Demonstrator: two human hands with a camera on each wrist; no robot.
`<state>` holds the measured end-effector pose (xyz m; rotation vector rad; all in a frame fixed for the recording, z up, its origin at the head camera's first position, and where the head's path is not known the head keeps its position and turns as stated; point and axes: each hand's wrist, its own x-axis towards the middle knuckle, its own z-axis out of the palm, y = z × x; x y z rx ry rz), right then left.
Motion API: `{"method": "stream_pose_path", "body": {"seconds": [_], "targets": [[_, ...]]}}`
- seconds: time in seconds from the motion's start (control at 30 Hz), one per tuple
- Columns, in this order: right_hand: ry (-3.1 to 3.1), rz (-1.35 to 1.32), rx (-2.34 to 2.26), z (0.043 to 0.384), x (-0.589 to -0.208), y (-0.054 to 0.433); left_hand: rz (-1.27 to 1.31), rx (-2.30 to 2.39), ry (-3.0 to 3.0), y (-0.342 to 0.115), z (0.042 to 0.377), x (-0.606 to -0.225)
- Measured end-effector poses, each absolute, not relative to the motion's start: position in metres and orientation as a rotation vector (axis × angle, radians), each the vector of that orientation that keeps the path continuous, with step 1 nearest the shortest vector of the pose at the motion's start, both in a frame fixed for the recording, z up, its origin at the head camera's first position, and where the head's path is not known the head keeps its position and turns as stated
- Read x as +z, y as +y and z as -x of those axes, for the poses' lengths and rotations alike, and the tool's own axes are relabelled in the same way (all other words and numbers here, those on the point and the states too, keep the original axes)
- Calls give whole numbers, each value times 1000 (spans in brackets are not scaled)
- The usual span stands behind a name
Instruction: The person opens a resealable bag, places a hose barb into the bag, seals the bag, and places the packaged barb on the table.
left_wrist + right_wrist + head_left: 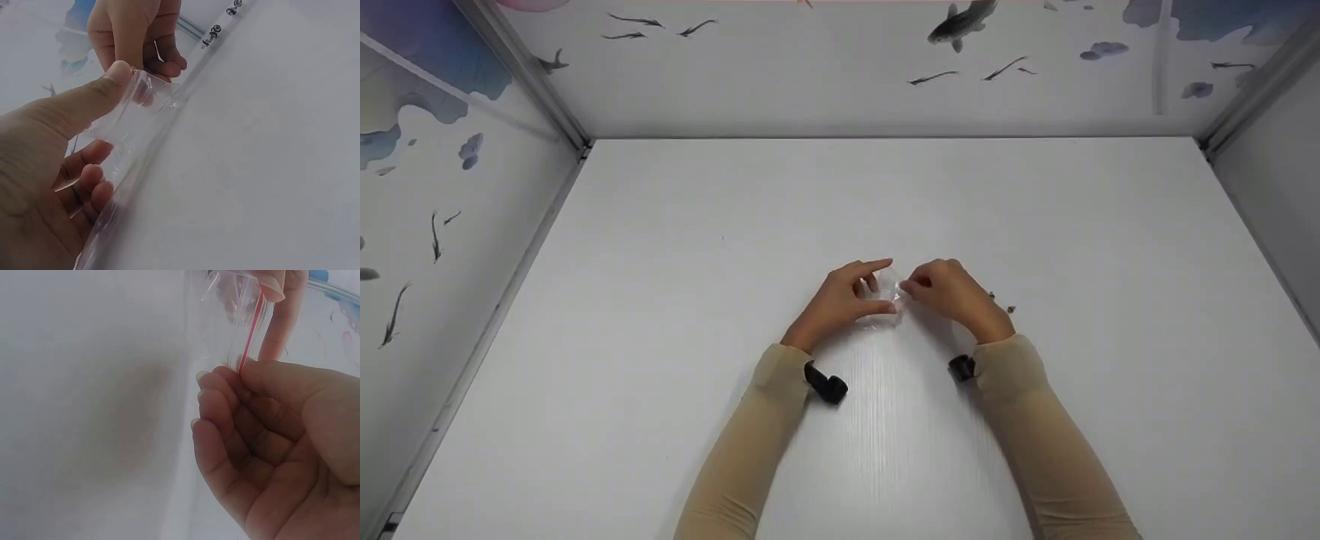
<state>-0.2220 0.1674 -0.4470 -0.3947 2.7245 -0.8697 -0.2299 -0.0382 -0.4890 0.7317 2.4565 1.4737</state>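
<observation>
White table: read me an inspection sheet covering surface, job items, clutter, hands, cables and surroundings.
Surface: white table, faintly streaked.
Job's things: clear bag with a red strip, between the hands; small parts on the table, beside the right wrist in the head view.
Clutter: nothing seen.
Grippers: right hand pinches the bag's edge; left hand has its thumb on the bag.
Cables: nothing seen.
Surroundings: pale walls printed with fish.
</observation>
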Motion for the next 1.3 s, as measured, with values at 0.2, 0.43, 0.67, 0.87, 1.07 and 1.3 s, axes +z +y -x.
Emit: {"method": "stream_pose_path", "body": {"seconds": [0.2, 0.43, 0.67, 0.87, 1.07, 1.3], "targets": [[2723, 402, -866, 224, -448, 168, -774, 1462, 2447, -40, 230, -490], [2718, 362, -854, 225, -449, 169, -800, 1450, 2481, -42, 231, -492], [2724, 377, -908, 223, -448, 173, -749, 1402, 2516, -41, 232, -489], [2716, 389, -916, 222, -448, 174, -738, 1381, 2491, -42, 232, -490], [2702, 389, -870, 222, -449, 172, -744, 1383, 2460, -44, 232, -492], [2683, 381, -841, 222, -449, 171, -684, 1441, 2446, -42, 231, -494]]}}
